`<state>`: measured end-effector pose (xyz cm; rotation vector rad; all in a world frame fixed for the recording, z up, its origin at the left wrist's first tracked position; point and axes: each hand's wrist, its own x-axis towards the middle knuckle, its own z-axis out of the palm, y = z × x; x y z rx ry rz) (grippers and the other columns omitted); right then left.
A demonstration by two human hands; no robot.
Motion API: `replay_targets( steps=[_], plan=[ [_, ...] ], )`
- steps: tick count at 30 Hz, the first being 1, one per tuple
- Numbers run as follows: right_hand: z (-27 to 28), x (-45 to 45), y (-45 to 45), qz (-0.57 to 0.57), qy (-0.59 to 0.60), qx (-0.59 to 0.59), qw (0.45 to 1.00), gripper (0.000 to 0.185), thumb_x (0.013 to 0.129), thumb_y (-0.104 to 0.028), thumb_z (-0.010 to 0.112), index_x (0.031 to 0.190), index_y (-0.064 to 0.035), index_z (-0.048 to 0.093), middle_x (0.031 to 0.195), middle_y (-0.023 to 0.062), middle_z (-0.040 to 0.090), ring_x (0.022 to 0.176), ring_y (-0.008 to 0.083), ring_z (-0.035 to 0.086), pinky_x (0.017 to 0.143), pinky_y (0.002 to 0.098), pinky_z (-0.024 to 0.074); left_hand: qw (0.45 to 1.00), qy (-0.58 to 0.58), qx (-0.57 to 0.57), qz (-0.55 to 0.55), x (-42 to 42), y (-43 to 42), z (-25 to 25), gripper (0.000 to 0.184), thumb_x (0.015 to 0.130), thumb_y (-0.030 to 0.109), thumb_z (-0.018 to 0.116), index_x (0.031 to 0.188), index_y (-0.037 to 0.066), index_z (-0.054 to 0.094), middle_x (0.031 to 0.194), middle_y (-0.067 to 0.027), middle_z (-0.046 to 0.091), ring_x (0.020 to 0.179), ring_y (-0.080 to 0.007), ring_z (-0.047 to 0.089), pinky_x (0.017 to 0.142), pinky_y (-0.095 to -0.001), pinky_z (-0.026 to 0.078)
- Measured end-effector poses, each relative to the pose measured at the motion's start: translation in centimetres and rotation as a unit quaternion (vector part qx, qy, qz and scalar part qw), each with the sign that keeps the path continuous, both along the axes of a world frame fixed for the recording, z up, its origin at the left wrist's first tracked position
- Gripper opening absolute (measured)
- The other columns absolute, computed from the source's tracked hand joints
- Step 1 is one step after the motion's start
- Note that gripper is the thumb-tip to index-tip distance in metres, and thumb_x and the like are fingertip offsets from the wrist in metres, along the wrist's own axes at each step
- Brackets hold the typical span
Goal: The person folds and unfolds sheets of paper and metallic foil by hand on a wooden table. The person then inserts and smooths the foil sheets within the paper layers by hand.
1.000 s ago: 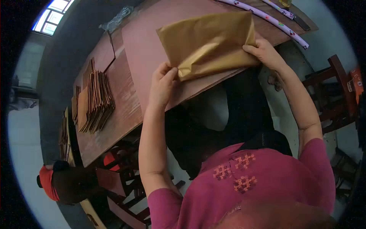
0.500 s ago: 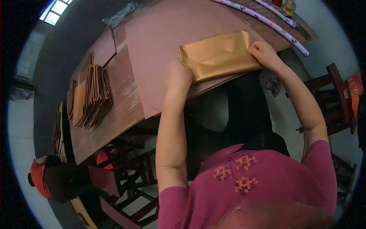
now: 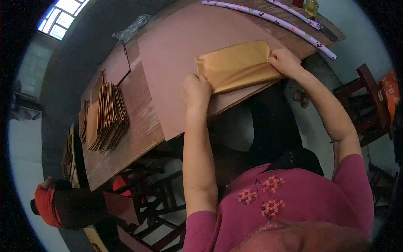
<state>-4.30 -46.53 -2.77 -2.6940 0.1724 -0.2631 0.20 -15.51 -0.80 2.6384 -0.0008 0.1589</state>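
Note:
A gold-brown sheet (image 3: 237,67), folded into a flat oblong, lies on the large pinkish board (image 3: 176,46) near the table's front edge. My left hand (image 3: 196,90) is closed on the sheet's left end, its fingers mostly hidden behind the back of the hand. At the right end, my right hand (image 3: 286,63) pinches the sheet's edge between thumb and fingers. A crease runs across the sheet toward the right hand.
Folded brown pieces (image 3: 109,117) stand stacked at the left of the table (image 3: 142,109). Patterned tubes (image 3: 289,27), a knife (image 3: 328,32) and a bottle (image 3: 312,7) lie or stand at the back right. Chairs (image 3: 369,101) flank the table; another person (image 3: 67,203) is at lower left.
The raised sheet has come down onto the board and is now a narrower, folded oblong. My left hand has moved right and slightly down; my right hand has moved slightly down.

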Motion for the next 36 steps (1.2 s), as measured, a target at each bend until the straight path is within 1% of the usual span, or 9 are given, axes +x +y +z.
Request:
replay_targets(
  steps=[3,7,14,24,30,32,34,35,36],
  plan=[
    [-0.2,-0.2,0.2,-0.006,-0.015,-0.01,1.0,0.031,0.088,-0.029,0.059,0.089,0.0004,0.068,0.085,0.02,0.067,0.082,0.035,0.066,0.074,0.046,0.0505,0.997,-0.058,-0.044,-0.012,-0.3,0.2,-0.8,0.027,0.092,0.023,0.058,0.093,0.0,0.071,0.093,-0.0243,0.07,0.092,-0.0411,0.068,0.079,-0.0498,0.052],
    [0.6,-0.7,1.1,-0.05,-0.003,-0.017,0.999,0.028,0.088,-0.027,0.059,0.088,0.0,0.066,0.084,0.0196,0.067,0.082,0.0353,0.066,0.073,0.0463,0.0503,0.999,-0.05,-0.014,-0.014,-0.6,-0.2,-0.2,0.024,0.092,0.021,0.057,0.096,0.001,0.069,0.093,-0.0235,0.07,0.093,-0.0416,0.067,0.08,-0.0503,0.051],
    [0.8,-0.7,0.9,-0.011,0.0,0.009,1.0,0.027,0.088,-0.023,0.059,0.089,0.0024,0.069,0.092,0.0226,0.069,0.09,0.0373,0.066,0.08,0.0478,0.0507,0.999,0.033,0.001,-0.034,-0.1,0.2,0.8,0.025,0.092,0.017,0.05,0.1,-0.001,0.065,0.102,-0.0266,0.068,0.1,-0.0436,0.064,0.084,-0.0513,0.05],
    [1.5,-0.7,1.8,-0.037,0.017,-0.029,0.999,0.027,0.088,-0.026,0.059,0.09,-0.0002,0.069,0.094,0.0208,0.069,0.091,0.0383,0.066,0.079,0.0485,0.0508,0.998,0.012,0.062,-0.019,-0.5,0.0,0.8,0.025,0.091,0.017,0.05,0.104,0.0,0.063,0.104,-0.0256,0.068,0.102,-0.0423,0.065,0.086,-0.0509,0.05],
    [0.0,-0.4,0.7,-0.021,-0.005,-0.029,0.999,0.028,0.087,-0.027,0.059,0.086,-0.0001,0.067,0.089,0.0217,0.068,0.088,0.0398,0.065,0.077,0.0495,0.0495,0.992,0.016,0.122,0.005,-2.9,-1.4,3.4,0.035,0.094,0.035,0.057,0.105,0.002,0.061,0.107,-0.0236,0.068,0.105,-0.0414,0.064,0.089,-0.0507,0.049],
    [-0.1,-0.4,0.9,-0.002,-0.031,-0.022,0.999,0.028,0.088,-0.026,0.058,0.085,0.0006,0.067,0.088,0.0222,0.068,0.087,0.0407,0.064,0.077,0.0496,0.0491,0.96,-0.151,0.153,-0.181,-3.0,-1.1,2.0,0.054,0.096,0.048,0.052,0.131,0.007,0.056,0.137,-0.024,0.053,0.129,-0.0398,0.05,0.104,-0.0505,0.041],
    [-0.8,-0.1,0.6,0.006,-0.041,-0.02,0.999,0.028,0.089,-0.026,0.058,0.085,0.0006,0.066,0.088,0.0223,0.067,0.087,0.0409,0.064,0.077,0.0495,0.049,0.922,-0.199,0.197,-0.269,-3.3,-1.7,0.6,0.062,0.099,0.053,0.045,0.144,0.011,0.047,0.152,-0.0234,0.036,0.143,-0.0391,0.031,0.115,-0.0518,0.028],
    [-1.1,0.0,0.4,0.011,-0.051,-0.018,0.998,0.029,0.089,-0.026,0.058,0.085,0.0007,0.066,0.088,0.0224,0.067,0.087,0.0411,0.064,0.077,0.0493,0.049,0.927,-0.12,0.21,-0.287,-3.3,-1.8,0.1,0.064,0.1,0.054,0.041,0.15,0.013,0.039,0.157,-0.0236,0.029,0.149,-0.0379,0.021,0.119,-0.0521,0.02],
    [-1.1,0.1,0.4,0.012,-0.051,-0.018,0.998,0.029,0.089,-0.026,0.058,0.085,0.0007,0.066,0.088,0.0224,0.067,0.087,0.0411,0.064,0.077,0.0493,0.049,0.927,-0.12,0.21,-0.285,-3.1,-1.7,-0.2,0.064,0.1,0.054,0.041,0.15,0.013,0.039,0.157,-0.0236,0.029,0.149,-0.0379,0.021,0.119,-0.0521,0.02]
  ],
)
